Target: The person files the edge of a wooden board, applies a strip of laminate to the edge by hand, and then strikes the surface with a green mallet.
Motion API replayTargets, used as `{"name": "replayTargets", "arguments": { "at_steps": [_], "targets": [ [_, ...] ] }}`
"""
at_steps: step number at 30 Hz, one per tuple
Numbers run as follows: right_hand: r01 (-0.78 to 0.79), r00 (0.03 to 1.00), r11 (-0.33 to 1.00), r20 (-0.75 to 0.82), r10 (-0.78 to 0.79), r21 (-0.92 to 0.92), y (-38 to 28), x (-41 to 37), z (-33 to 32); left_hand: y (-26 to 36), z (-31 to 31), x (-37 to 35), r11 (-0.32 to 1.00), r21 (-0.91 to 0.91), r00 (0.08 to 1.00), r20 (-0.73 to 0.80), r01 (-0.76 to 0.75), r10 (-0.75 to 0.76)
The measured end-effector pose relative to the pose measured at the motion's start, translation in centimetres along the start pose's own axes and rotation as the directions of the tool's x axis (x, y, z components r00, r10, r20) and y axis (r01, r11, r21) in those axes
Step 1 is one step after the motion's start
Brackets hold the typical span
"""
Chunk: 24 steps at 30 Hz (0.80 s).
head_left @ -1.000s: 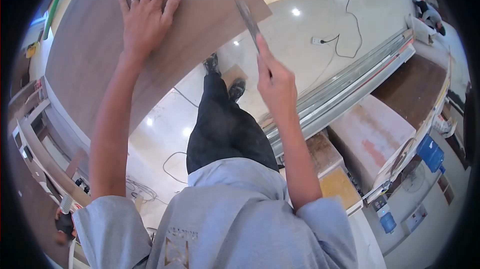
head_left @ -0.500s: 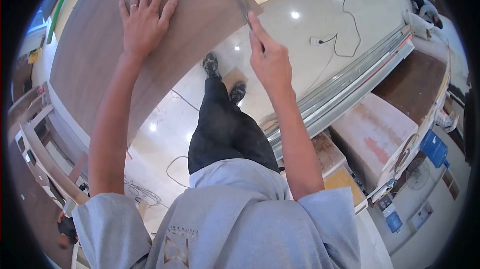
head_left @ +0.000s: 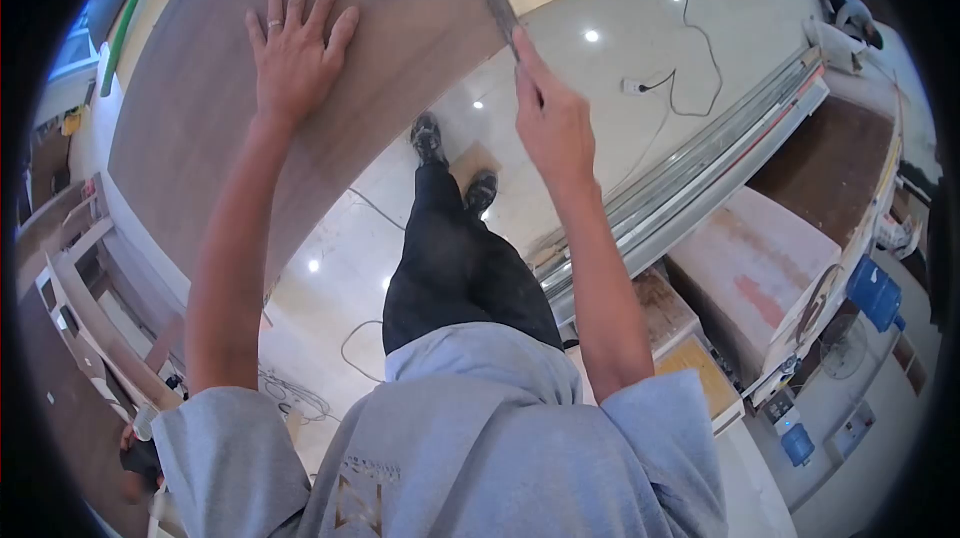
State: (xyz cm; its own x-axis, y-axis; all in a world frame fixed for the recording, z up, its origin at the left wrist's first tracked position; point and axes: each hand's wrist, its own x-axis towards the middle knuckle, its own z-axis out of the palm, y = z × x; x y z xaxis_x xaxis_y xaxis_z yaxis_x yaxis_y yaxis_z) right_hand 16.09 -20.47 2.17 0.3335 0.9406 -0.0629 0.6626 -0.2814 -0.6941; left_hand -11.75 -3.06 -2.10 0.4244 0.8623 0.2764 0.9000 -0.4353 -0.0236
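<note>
A large brown wood-grain panel (head_left: 400, 48) with a curved look spans the upper left. My left hand (head_left: 300, 48) lies flat on it, fingers spread, a ring on one finger. At the panel's right edge, my right hand (head_left: 555, 123) grips a long, narrow, flat grey tool (head_left: 497, 0), its forefinger stretched along the tool. The tool slants up and left from the fingers, beside the panel's corner. Whether it touches the edge is hard to tell.
A power strip (head_left: 632, 87) with a black cable lies on the floor. Long metal profiles (head_left: 690, 163) run along the right, beside a pinkish box (head_left: 755, 253). Another person (head_left: 853, 16) is at the far upper right; part of one (head_left: 140, 458) shows lower left.
My right hand has shifted slightly right and down, and the tool, blurred before, now shows clearly off the panel's corner. My left hand stays on the panel while the view has shifted slightly.
</note>
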Motion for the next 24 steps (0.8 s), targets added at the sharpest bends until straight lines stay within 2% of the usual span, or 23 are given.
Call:
{"name": "replayTargets", "arguments": {
  "at_steps": [4, 7, 10, 13, 16, 19, 22, 24],
  "targets": [
    [-0.004, 0.999, 0.999, 0.049, 0.001, 0.045, 0.9, -5.6, 0.5, 0.2, 0.1, -0.6, 0.999, -0.042, 1.000, -0.003, 0.004, -0.004],
    [0.110, 0.994, 0.993, -0.026, -0.110, 0.028, 2.0, -3.8, 1.5, 0.1, -0.1, 0.0, 0.999, -0.029, 1.000, 0.018, 0.013, -0.013],
    [0.070, 0.998, 0.997, 0.010, -0.070, 0.017, 0.4, -0.4, 1.0, 0.2, -0.2, 0.0, 1.000, -0.024, 0.999, 0.030, 0.012, -0.011],
    [0.013, 0.999, 1.000, 0.039, -0.014, 0.018, 0.3, -1.9, 0.4, 0.1, -0.1, 0.0, 1.000, -0.017, 1.000, 0.021, 0.001, -0.001],
    [0.042, 0.997, 0.999, 0.057, -0.042, 0.005, 1.1, -5.7, 0.9, 0.1, 0.0, -0.3, 1.000, -0.014, 1.000, 0.026, 0.001, 0.000],
    [0.087, 0.995, 0.996, -0.043, -0.088, -0.030, 2.0, -2.7, 1.8, 0.1, -0.1, -0.4, 1.000, -0.029, 1.000, 0.026, -0.004, 0.005],
    [-0.012, 0.999, 1.000, -0.037, 0.012, 0.002, 0.5, 0.3, 1.0, 0.1, -0.4, 0.0, 0.999, -0.033, 1.000, 0.025, -0.008, 0.009],
    [0.021, 0.999, 1.000, -0.046, -0.020, 0.016, 0.5, -1.7, 1.1, 0.0, -0.2, 0.3, 0.999, -0.031, 1.000, 0.019, -0.010, 0.011]
  ]
}}
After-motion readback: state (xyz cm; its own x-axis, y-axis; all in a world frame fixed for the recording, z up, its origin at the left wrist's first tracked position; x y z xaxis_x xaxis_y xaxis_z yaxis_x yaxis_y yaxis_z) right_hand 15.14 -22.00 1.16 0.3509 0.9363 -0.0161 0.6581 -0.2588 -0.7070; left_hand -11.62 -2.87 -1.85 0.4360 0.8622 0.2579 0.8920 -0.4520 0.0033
